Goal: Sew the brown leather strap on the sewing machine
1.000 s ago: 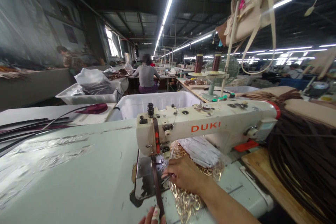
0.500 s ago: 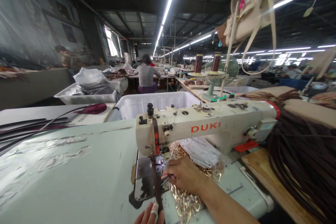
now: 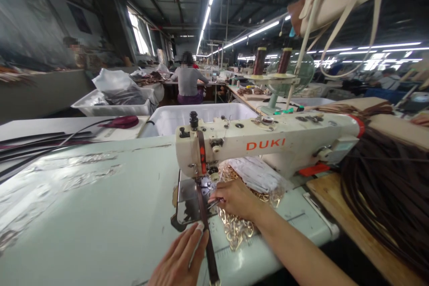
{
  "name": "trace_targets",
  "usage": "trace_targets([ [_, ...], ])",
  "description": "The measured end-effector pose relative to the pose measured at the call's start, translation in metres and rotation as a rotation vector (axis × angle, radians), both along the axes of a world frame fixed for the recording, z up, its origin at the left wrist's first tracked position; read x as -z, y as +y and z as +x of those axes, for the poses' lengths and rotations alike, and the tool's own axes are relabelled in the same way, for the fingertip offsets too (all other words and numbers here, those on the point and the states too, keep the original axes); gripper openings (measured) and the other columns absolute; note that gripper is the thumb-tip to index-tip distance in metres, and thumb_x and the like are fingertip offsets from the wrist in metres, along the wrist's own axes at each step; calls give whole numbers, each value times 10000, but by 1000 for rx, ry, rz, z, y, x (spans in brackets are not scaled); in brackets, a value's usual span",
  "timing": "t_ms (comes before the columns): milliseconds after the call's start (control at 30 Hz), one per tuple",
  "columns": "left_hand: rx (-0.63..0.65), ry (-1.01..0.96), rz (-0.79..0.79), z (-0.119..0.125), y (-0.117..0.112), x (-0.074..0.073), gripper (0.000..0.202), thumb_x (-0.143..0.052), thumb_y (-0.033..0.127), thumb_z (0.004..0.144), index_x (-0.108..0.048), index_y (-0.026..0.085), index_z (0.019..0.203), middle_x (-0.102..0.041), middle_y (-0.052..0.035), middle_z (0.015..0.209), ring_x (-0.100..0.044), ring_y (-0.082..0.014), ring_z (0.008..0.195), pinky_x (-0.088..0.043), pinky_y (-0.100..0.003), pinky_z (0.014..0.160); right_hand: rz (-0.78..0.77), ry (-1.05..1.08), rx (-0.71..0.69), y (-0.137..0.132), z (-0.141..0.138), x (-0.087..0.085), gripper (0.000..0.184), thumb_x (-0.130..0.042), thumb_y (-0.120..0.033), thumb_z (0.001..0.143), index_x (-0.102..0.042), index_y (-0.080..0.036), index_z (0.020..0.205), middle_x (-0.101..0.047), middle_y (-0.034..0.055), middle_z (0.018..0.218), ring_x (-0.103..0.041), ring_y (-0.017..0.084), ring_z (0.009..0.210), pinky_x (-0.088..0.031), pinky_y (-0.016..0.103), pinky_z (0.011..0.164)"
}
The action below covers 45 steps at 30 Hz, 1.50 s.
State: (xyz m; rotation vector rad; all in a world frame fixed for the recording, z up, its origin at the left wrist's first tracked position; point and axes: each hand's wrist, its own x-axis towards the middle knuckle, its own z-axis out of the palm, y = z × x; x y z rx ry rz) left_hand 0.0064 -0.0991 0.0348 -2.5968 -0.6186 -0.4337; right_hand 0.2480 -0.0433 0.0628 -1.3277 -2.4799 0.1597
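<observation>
Since the earlier frame the left hand (image 3: 179, 257) has slid further up onto the table (image 3: 100, 214), and the view has tipped down, so more of that hand shows. It lies flat with fingers spread, no grip closed on anything, its taped fingertip pressing beside the dark leather strap (image 3: 205, 228). The right hand (image 3: 234, 197) sits just right of the strap, fingers pinched shut on a thin metal tool (image 3: 214, 203) whose tip points left at the strap near the presser foot (image 3: 203, 182). The strap runs with its long axis from the foot straight back toward the person, ending near the table's front edge. The right hand is nearer the needle; the left is nearer the strap's free end. Under the right wrist lies a heap of gold chain (image 3: 236, 230), with a plastic bag (image 3: 258, 174) behind it under the arm of the DUKI sewing machine (image 3: 268, 143). Right of the machine, a bundle of dark straps (image 3: 385, 196) rests.
</observation>
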Motion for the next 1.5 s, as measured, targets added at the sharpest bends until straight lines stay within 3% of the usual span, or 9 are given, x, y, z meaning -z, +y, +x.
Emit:
trace_targets([
  [200, -35, -48, -301, 2, -6, -32, 657, -686, 411, 704, -511, 107, 1259, -599, -174, 1233, -596, -284, 1099, -510, -301, 909, -23, 10, -2, 0, 1, -1, 172, -579, -258, 868, -695, -293, 991, -681, -29, 910, -627, 149, 811, -407, 237, 701],
  [300, -100, -82, -405, 3, -4, -39, 702, -767, 430, 631, -558, 113, 1222, -616, -157, 1212, -608, -285, 1075, -500, -289, 919, -19, 18, -12, 0, 1, 0, 174, -575, -253, 871, -694, -289, 994, -681, -32, 909, -628, 145, 819, -408, 234, 709],
  [500, -185, -274, -638, 3, 21, -20, 333, -556, 329, 856, -576, 281, 1185, -613, -32, 1214, -590, -219, 1107, -495, -314, 932, -36, 57, 35, -3, -3, -9, 179, -597, -375, 871, -704, -285, 984, -674, -23, 853, -623, 143, 793, -397, 233, 683],
  [600, -260, -388, -813, 5, 29, -11, 239, -528, 349, 879, -564, 285, 1106, -546, -51, 1251, -641, -198, 974, -525, -353, 873, -47, 116, 82, -7, -4, -22, 311, -588, -509, 854, -706, -256, 993, -673, -6, 847, -618, 153, 802, -394, 237, 683],
  [767, -334, -550, -871, 12, 19, -14, 198, -481, 402, 884, -471, 238, 994, -471, -80, 1149, -626, -159, 782, -541, -346, 733, -113, 87, 304, -28, -5, -38, 307, -537, -434, 905, -701, -191, 815, -676, 32, 786, -612, 179, 727, -366, 261, 618],
  [933, -410, -408, -822, 23, 1, -15, 391, -635, 348, 755, -474, 201, 1079, -560, -83, 1052, -623, -246, 953, -522, -372, 789, -212, 251, 285, -59, -21, -29, 310, -430, -348, 971, -645, -195, 809, -665, 7, 769, -611, 157, 752, -382, 244, 655],
  [1100, -407, -472, -850, 27, 7, -15, 182, -405, 284, 874, -556, 232, 961, -631, -21, 873, -640, -153, 655, -496, -272, 634, -178, 400, 342, -71, -31, -28, 374, -359, -469, 978, -608, -218, 1100, -626, 41, 1022, -582, 186, 941, -415, 281, 816],
  [1267, -431, -833, -1179, 8, 23, -15, 287, -572, 490, 787, -585, 222, 887, -645, 23, 637, -630, -171, 571, -500, -249, 555, -90, 380, 300, -67, -37, -27, 328, -362, -424, 985, -554, -248, 1186, -590, 36, 1048, -575, 188, 955, -433, 297, 826],
  [1500, -465, -993, -1125, -4, 22, -16, 311, -560, 503, 812, -550, 222, 944, -676, -29, 898, -651, -220, 883, -496, -319, 793, -6, 248, 355, -55, -60, -7, 139, -552, -321, 915, -534, -195, 972, -594, 27, 948, -582, 197, 853, -459, 306, 739],
])
